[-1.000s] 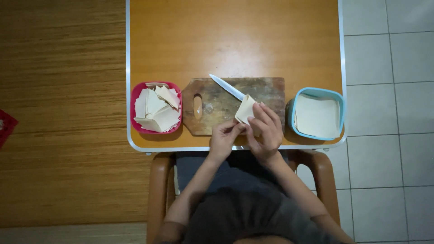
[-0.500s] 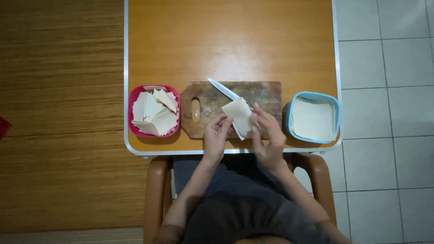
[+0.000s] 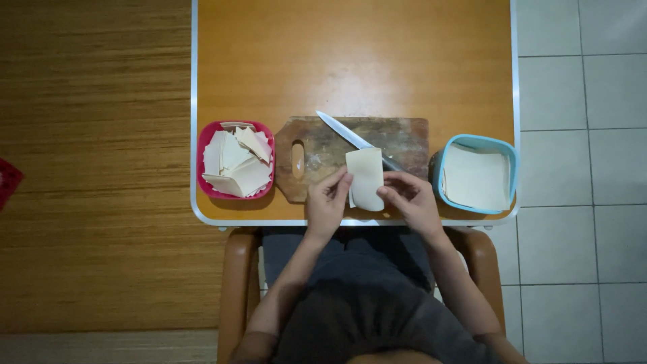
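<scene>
Head view looks straight down on an orange surface (image 3: 350, 61) with a pale rim, filling the upper middle of the frame. Both hands sit low in the centre, close to the near edge. Left hand (image 3: 327, 202) pinches the left side of a pale, thin dough sheet (image 3: 366, 175), and right hand (image 3: 410, 199) pinches its lower right side, so the two are clamped on the same sheet with only its width between them. That sheet is held just over the near part of a wooden cutting board (image 3: 404, 138), its bottom edge curling toward the surface rim.

A knife (image 3: 344, 131) lies slanted across the board, blade tip toward the upper left, the handle end running behind the sheet and the right hand. Left of the board, just beside its handle hole, stands a red square bowl (image 3: 202, 138) heaped with cut pale pieces. Right of the board, near the surface's right edge, stands a light blue square container (image 3: 509, 152) with flat pale sheets inside.

All three things line up along the near edge, leaving little room between them. Everything above the board is bare orange top, wide and open. Below the rim, brown chair arms (image 3: 232, 283) flank the person's lap. Woven brown floor lies to the left, grey-white tiles to the right.
</scene>
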